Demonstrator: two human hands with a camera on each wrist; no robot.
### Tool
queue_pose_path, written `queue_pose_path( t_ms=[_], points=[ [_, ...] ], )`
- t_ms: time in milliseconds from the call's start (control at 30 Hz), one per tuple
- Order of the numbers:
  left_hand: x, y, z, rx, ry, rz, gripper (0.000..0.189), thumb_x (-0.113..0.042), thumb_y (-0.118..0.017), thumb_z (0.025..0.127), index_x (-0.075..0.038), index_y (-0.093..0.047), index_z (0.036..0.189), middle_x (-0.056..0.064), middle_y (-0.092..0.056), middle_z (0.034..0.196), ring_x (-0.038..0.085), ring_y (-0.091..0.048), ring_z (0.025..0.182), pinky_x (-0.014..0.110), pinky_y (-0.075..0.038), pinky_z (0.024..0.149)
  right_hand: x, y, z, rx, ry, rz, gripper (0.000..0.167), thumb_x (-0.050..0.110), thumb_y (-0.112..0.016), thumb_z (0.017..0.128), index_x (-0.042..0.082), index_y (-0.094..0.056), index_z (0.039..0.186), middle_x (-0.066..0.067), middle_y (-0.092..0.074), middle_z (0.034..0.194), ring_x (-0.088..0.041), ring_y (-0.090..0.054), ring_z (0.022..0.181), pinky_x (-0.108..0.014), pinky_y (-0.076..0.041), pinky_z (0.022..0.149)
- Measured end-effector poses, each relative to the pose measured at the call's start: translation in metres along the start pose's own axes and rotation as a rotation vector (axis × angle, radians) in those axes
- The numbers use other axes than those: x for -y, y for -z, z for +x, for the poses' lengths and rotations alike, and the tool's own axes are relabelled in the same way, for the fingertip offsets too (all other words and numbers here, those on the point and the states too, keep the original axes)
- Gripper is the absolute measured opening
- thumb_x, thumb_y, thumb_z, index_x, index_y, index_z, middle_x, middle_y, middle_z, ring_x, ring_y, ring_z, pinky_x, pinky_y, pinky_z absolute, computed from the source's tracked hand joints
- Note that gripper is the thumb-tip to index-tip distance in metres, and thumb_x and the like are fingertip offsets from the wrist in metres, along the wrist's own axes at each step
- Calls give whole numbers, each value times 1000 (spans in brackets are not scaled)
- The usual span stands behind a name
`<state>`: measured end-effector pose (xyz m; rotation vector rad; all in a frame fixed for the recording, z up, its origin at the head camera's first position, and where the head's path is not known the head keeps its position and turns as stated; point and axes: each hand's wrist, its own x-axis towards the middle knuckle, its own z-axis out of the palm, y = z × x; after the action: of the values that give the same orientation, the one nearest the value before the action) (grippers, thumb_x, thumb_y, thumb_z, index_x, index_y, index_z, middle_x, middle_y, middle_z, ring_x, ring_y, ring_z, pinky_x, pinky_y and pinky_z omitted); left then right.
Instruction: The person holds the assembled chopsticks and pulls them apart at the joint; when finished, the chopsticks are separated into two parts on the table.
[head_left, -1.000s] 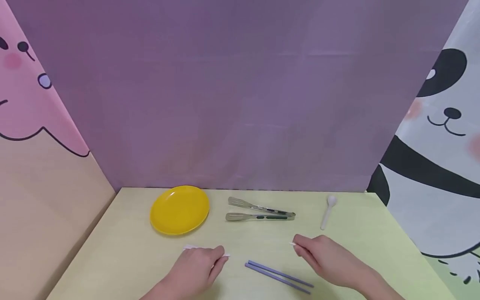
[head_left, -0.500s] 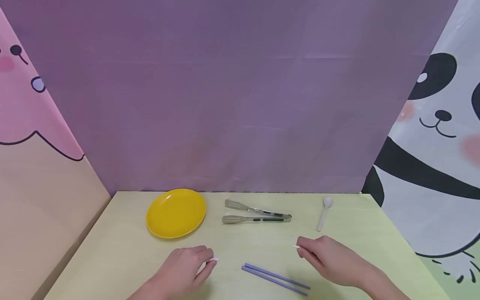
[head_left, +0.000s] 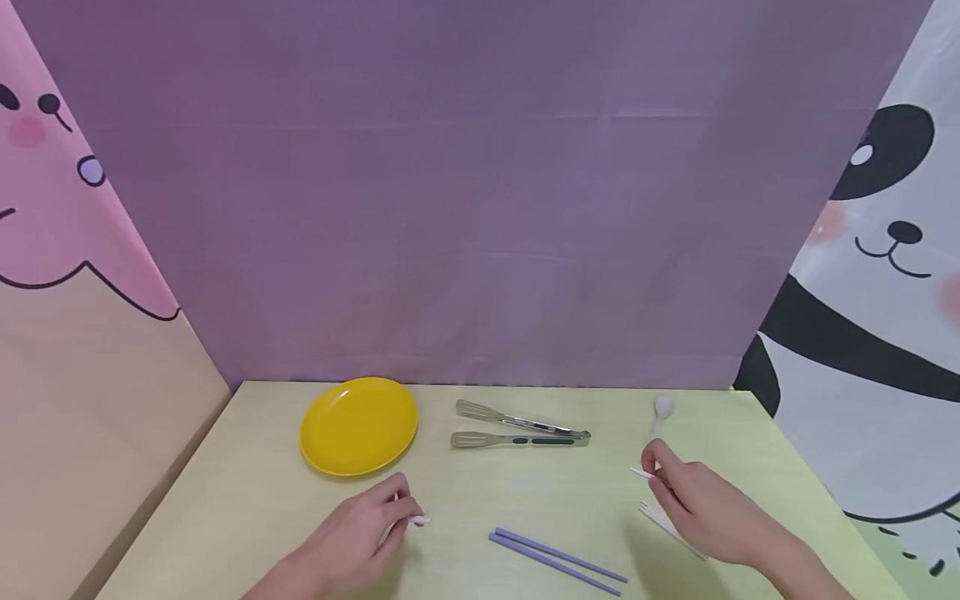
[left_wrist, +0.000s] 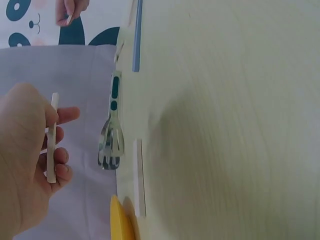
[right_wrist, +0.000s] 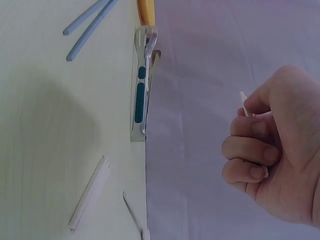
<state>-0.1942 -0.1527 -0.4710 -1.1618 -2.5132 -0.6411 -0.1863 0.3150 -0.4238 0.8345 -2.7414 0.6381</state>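
Observation:
In the left wrist view my left hand [left_wrist: 22, 150] holds a thin white stick [left_wrist: 51, 160] between thumb and fingers. The head view shows this left hand [head_left: 360, 529] raised in front of the yellow plate [head_left: 360, 427], the stick's tip pointing right. My right hand [head_left: 708, 504], fingers curled in the right wrist view, pinches another slim white piece [right_wrist: 243, 97], mostly hidden in the palm. Below that hand a white piece with a pronged end, like a fork [head_left: 671, 531], lies on the table. A white bar [left_wrist: 138, 177] rests near the plate in the left wrist view.
Two blue-purple chopsticks [head_left: 555, 560] lie between the hands at the front. Metal tongs [head_left: 521, 427] with spread arms lie at the back centre, and a white spoon [head_left: 663, 408] is just beyond the right hand. A purple backdrop [head_left: 480, 208] rises behind the table [head_left: 247, 483].
My left hand has moved left with its white stick. The right hand has shifted right with its white piece, now covering the spoon's handle end and uncovering the fork-like piece.

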Motion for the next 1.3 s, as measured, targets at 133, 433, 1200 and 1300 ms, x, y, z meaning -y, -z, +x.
queue_pose_path(
  t_ms=[133,433,1200,1300],
  points=[
    [6,2,-2,11,16,29,20,-2,-69,99,-16,-78,110,-14,-52,102,-3,-51,85,12,-48,78,-8,1,-3,-63,-32,-42,27,-6,-59,100,19,-48,103,21,-28,70,10,-27,60,-17,-32,57],
    [19,7,0,42,48,50,22,-3,-73,97,-17,-78,113,-12,-57,105,2,-56,92,19,-54,80,-33,-6,-12,-259,-50,-209,35,-12,-70,77,16,-54,91,12,-44,85,3,-40,77,-21,-38,64],
    [45,10,-8,101,96,-16,18,-4,-82,90,-19,-80,101,-11,-72,99,6,-65,90,25,-60,81,-42,-23,-28,-98,-247,-120,30,-7,-74,76,18,-58,83,14,-51,72,5,-39,62,-21,-38,58],
    [46,9,-9,127,101,-31,17,-5,-82,90,-19,-79,99,-12,-71,97,4,-64,88,25,-59,81,-41,-26,-27,-58,-272,-96,28,-6,-74,77,17,-58,84,12,-52,73,4,-40,63,-22,-39,59]
  ],
)
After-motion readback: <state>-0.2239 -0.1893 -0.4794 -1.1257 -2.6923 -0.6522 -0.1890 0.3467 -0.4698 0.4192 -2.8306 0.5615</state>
